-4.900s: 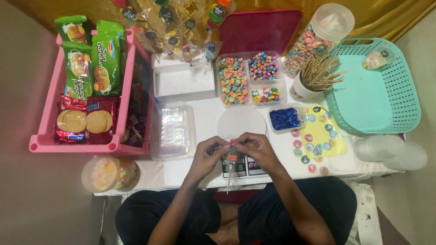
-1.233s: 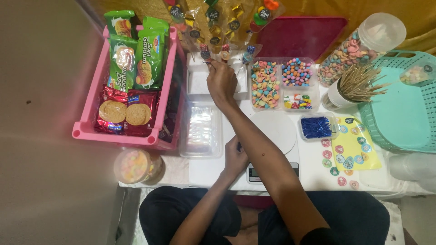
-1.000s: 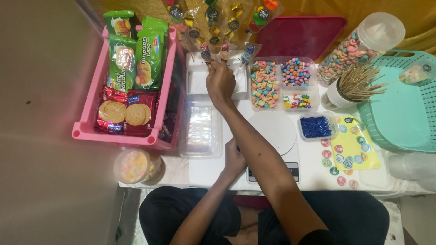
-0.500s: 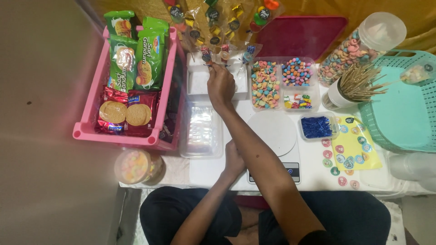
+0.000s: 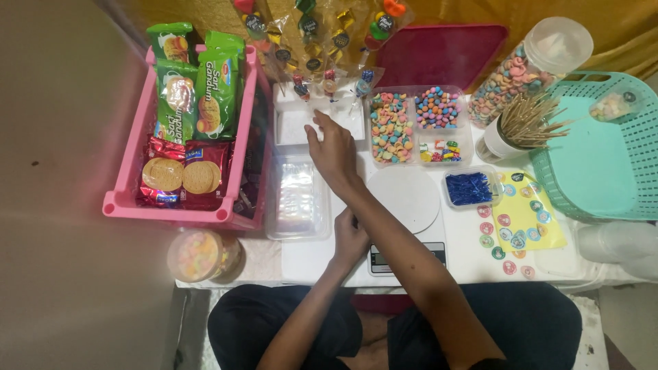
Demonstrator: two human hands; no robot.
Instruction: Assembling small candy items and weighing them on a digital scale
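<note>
Perhaps right hand [image 5: 334,145] over white tray [image 5: 291,127]

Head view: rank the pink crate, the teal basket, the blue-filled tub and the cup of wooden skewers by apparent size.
1. Pink crate and teal basket: too close to separate, basket partly cropped.
2. Cup of wooden skewers.
3. Blue-filled tub.

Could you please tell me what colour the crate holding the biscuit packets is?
Pink crate, head view.

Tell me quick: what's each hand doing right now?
Left hand: loosely curled on the table edge, holding nothing visible.
Right hand: open, empty, fingers over the white tray.
</note>
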